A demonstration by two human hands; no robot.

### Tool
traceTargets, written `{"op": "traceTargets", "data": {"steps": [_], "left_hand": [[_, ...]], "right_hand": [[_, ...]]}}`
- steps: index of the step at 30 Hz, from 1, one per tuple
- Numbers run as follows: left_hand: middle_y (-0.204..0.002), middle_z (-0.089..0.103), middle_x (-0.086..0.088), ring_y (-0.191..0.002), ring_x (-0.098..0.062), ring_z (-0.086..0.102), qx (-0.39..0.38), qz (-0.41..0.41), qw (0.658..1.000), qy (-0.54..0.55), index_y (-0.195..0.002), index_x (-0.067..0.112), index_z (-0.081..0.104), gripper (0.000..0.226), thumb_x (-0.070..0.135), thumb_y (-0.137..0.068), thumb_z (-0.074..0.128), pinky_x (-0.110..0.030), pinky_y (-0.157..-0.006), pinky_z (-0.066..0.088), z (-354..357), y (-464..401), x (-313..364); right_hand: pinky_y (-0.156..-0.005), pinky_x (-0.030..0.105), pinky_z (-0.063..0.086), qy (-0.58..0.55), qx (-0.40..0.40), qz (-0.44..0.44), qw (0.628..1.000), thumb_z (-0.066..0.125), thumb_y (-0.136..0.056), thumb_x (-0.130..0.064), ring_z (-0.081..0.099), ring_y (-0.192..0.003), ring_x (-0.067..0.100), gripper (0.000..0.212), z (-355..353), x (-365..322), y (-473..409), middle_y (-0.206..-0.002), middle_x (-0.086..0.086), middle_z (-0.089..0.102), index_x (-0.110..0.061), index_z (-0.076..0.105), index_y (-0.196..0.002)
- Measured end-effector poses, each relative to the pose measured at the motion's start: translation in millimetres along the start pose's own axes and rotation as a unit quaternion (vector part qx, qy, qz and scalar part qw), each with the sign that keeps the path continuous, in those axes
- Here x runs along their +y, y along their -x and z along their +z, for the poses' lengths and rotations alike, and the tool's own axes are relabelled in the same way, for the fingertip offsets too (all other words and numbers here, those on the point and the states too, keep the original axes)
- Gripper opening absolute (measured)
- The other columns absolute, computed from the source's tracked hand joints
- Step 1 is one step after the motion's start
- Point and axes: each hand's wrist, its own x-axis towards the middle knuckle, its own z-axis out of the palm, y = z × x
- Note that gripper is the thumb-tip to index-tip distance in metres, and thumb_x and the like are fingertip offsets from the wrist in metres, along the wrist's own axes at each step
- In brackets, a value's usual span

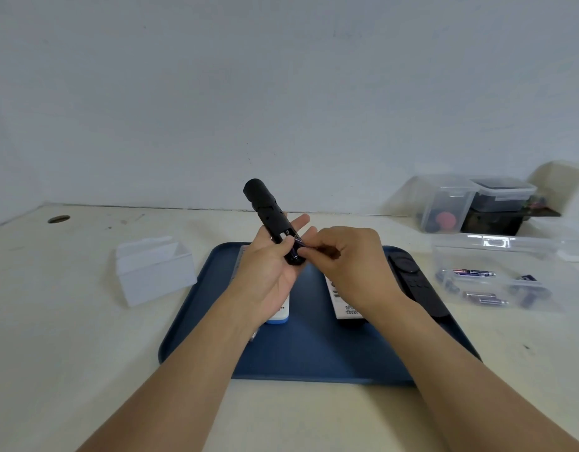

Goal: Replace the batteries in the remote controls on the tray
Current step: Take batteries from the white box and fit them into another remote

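Note:
My left hand holds a black remote above the blue tray, its back facing me and its far end tilted up and away. My right hand pinches a dark battery at the remote's open compartment near its lower end. On the tray lie a white remote with a blue end, largely under my left wrist, a white remote under my right wrist, and a black remote at the right side.
A clear box with several batteries stands right of the tray. An empty clear box sits to the left. Lidded containers stand at the back right by the wall. A round hole marks the table's far left.

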Motion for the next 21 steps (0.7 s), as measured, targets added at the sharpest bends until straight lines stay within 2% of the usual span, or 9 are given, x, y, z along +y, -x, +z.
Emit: {"op": "traceTargets", "data": {"steps": [2, 4, 6, 8, 9, 13, 16, 19, 21], "left_hand": [[-0.134, 0.063, -0.014, -0.102, -0.021, 0.073, -0.004, 0.000, 1.000, 0.002, -0.147, 0.009, 0.041, 0.044, -0.006, -0.107, 0.031, -0.031, -0.083, 0.061, -1, 1, 1], [-0.130, 0.064, -0.015, -0.096, -0.019, 0.076, -0.003, -0.001, 1.000, 0.000, -0.146, 0.007, 0.041, 0.043, -0.006, -0.106, 0.032, -0.029, -0.078, 0.062, -2, 2, 2], [-0.129, 0.064, -0.019, -0.097, -0.021, 0.075, -0.004, -0.008, 1.000, -0.003, -0.145, 0.005, 0.042, 0.040, -0.005, -0.107, 0.034, -0.029, -0.077, 0.061, -3, 2, 3], [-0.128, 0.066, -0.022, -0.105, -0.025, 0.072, -0.005, -0.018, 1.000, -0.014, -0.144, 0.004, 0.043, 0.039, -0.003, -0.107, 0.035, -0.031, -0.082, 0.061, -3, 3, 2], [-0.127, 0.067, -0.022, -0.108, -0.026, 0.071, -0.006, -0.021, 1.000, -0.022, -0.144, 0.005, 0.044, 0.038, -0.002, -0.107, 0.036, -0.031, -0.085, 0.060, -3, 4, 1], [-0.126, 0.067, -0.018, -0.111, -0.026, 0.070, -0.020, -0.024, 0.998, -0.051, -0.143, 0.011, 0.047, 0.040, -0.002, -0.107, 0.036, -0.035, -0.096, 0.056, 2, 6, -6], [-0.134, 0.062, -0.020, -0.120, -0.029, 0.067, -0.033, -0.020, 0.997, -0.070, -0.141, 0.011, 0.049, 0.038, -0.001, -0.107, 0.036, -0.043, -0.108, 0.049, 4, 8, -9], [-0.127, 0.065, -0.020, -0.118, -0.033, 0.067, -0.050, -0.011, 0.996, -0.077, -0.135, 0.007, 0.051, 0.032, -0.001, -0.107, 0.037, -0.044, -0.103, 0.054, 7, 10, -7], [-0.121, 0.068, -0.020, -0.112, -0.035, 0.070, -0.047, 0.007, 0.995, -0.087, -0.129, 0.006, 0.052, 0.027, -0.001, -0.107, 0.038, -0.043, -0.094, 0.059, 8, 9, -6]], "right_hand": [[-0.057, 0.025, 0.043, 0.000, -0.023, -0.034, 0.999, 0.079, -0.084, -0.016, 0.054, -0.064, 0.014, 0.006, 2, -1, 1, -0.066, 0.000, 0.065, -0.014, 0.081, -0.089], [-0.060, 0.016, 0.041, -0.013, -0.047, -0.045, 0.998, 0.077, -0.085, -0.012, 0.055, -0.067, 0.008, 0.011, 3, -2, 2, -0.070, -0.003, 0.066, -0.013, 0.081, -0.096], [-0.066, 0.010, 0.041, -0.052, -0.049, -0.013, 0.997, 0.075, -0.087, -0.009, 0.059, -0.071, 0.000, 0.016, 2, 0, 1, -0.074, -0.011, 0.067, -0.014, 0.080, -0.102], [-0.070, 0.018, 0.048, -0.113, -0.036, 0.039, 0.992, 0.077, -0.086, -0.009, 0.065, -0.074, 0.002, 0.017, 0, 4, 0, -0.081, -0.008, 0.072, -0.014, 0.080, -0.102], [-0.069, 0.022, 0.050, -0.146, -0.032, 0.068, 0.986, 0.078, -0.084, -0.008, 0.065, -0.072, 0.004, 0.017, 0, 5, 0, -0.082, -0.004, 0.074, -0.014, 0.081, -0.100], [-0.062, 0.020, 0.051, -0.263, -0.024, 0.157, 0.952, 0.082, -0.078, 0.001, 0.060, -0.064, 0.013, 0.011, -4, 5, -1, -0.075, 0.002, 0.072, -0.003, 0.076, -0.086], [-0.054, 0.021, 0.043, -0.266, -0.017, 0.206, 0.941, 0.086, -0.073, -0.002, 0.045, -0.051, 0.011, 0.022, -8, 8, -4, -0.054, -0.003, 0.052, 0.001, 0.072, -0.090], [-0.057, 0.029, 0.038, -0.263, -0.032, 0.225, 0.938, 0.087, -0.074, -0.010, 0.038, -0.052, 0.015, 0.020, -12, 8, -4, -0.049, -0.005, 0.043, -0.005, 0.074, -0.088], [-0.049, 0.023, 0.036, -0.297, -0.011, 0.241, 0.924, 0.080, -0.084, -0.018, 0.038, -0.050, 0.012, 0.011, -23, 9, -9, -0.054, -0.003, 0.047, -0.009, 0.074, -0.083]]}}
